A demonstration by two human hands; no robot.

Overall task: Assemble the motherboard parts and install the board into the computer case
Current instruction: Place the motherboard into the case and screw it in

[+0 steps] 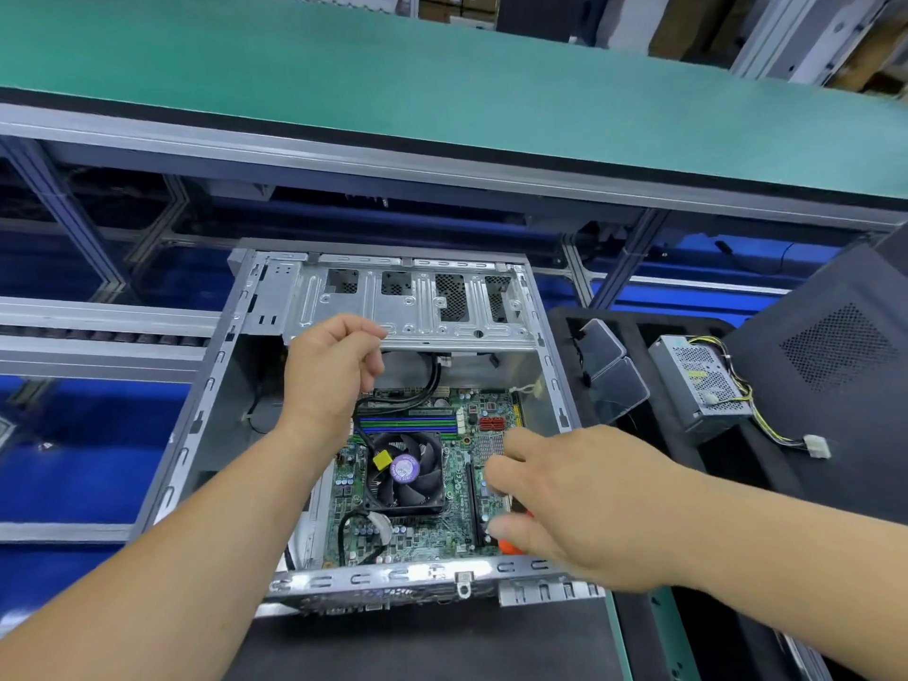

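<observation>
Open computer case (211, 410) lies on its side at the workbench's near edge, drive cage (412, 307) at its far end. Motherboard (442, 513) sits flat inside on the case floor, toward the near right corner; CPU cooler fan (405, 471) mounted on it, memory sticks (408, 424) just beyond the fan.

Left hand (329, 371) above the board's far left, fingers curled, thumb and forefinger pinched together; cannot tell whether anything is held.

Right hand (584, 508) over the board's right edge, fingers wrapped round an orange-handled tool (508, 545), mostly hidden.

Power supply (702, 385) with loose cables rests in a black foam tray (766, 479), right of the case.
</observation>
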